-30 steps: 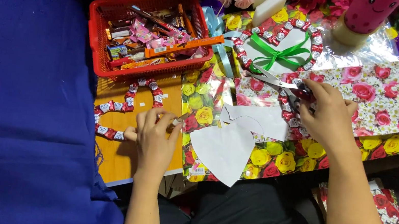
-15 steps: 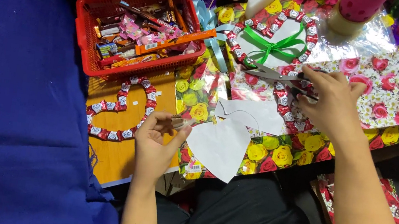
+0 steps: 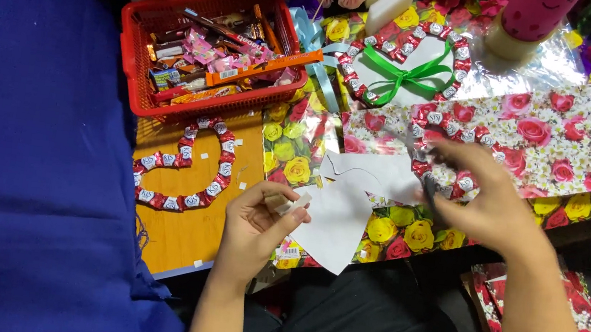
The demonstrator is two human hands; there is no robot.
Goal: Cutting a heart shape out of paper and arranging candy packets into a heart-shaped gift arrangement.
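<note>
Left fingers [image 3: 281,204] pinch the near edge of a white paper cut-out [image 3: 337,228], thumb on top, while the left hand [image 3: 256,223] rests over the front edge of the wooden table [image 3: 179,238]. The cut-out hangs partly over the person's lap and partly over a sheet of yellow-rose wrap [image 3: 290,150].

The right hand [image 3: 492,203] hovers at the cut-out's far corner, its fingers curled around something dark. Motion blur hides whether that is a tool and whether the fingers truly grip it.

The step in hand looks like shaping or trimming the white paper, with the left hand steadying it and the right working its edge. Whatever comes next calls for a firm pinch by the left hand, so the sheet lies taut, and for the right hand to meet the paper's edge squarely.

Just beyond the hands lies pink-rose wrap [image 3: 580,143]. A heart of small wrapped sweets runs across it, and its middle is tied with a green ribbon [image 3: 407,72]. A second sweet heart [image 3: 184,170] lies flat on bare wood to the left. Behind that one stands a red basket [image 3: 134,61] heaped with snack packets. Blue cloth [image 3: 8,151] fills the left of the view.
</note>
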